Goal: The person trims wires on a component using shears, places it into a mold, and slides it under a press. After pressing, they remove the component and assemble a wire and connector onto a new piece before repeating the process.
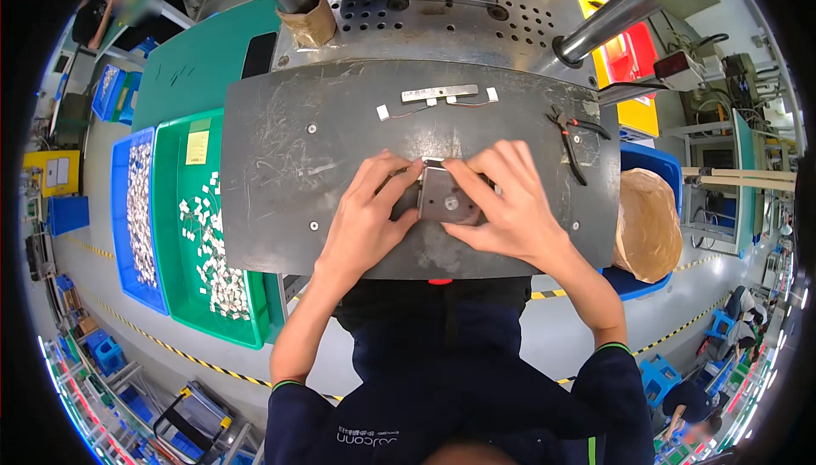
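A small, squarish dark grey metal block [438,196] with a round fitting on its face sits on the dark work plate [272,159]. My left hand [361,214] is closed on its left side, thumb low and index fingertip at the upper corner. From the right, my right hand [507,201] grips the same block, its thumb along the lower edge and its index finger at the top. A small light-coloured piece [433,162] shows at the upper edge between both index fingertips. My fingers partly hide the block's sides.
Beyond the hands lie a metal strip [439,93] with wired white connectors and red-handled pliers [568,144]. A press with a perforated bed [357,27] stands behind. Green [255,312] and blue [155,291] bins of white connectors are left; a paper-lined blue bin [673,163] is right.
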Demonstrator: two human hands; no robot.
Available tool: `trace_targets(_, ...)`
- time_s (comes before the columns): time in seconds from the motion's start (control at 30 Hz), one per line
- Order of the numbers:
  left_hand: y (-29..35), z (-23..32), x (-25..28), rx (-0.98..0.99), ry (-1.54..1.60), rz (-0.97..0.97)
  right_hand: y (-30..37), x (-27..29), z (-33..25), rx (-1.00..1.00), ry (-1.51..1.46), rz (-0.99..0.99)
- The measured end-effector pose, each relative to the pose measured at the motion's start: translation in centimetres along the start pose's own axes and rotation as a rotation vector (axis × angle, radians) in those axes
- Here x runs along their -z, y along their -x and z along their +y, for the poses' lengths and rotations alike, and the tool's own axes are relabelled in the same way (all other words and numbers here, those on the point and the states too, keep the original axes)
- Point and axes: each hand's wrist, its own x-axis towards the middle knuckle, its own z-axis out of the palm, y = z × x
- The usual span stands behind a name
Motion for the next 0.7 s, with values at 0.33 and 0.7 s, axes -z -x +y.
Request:
trace_targets(0.33,-0.6,0.6,-0.6,0.064,0.014,0.12,0.2,3.3,9.5,-0.458,0.301,0.234)
trace_targets(0.7,-1.7,0.3,0.7,0.023,-0.031,0.036,1.3,-1.2,2.6,-0.116,-0.057,0.131)
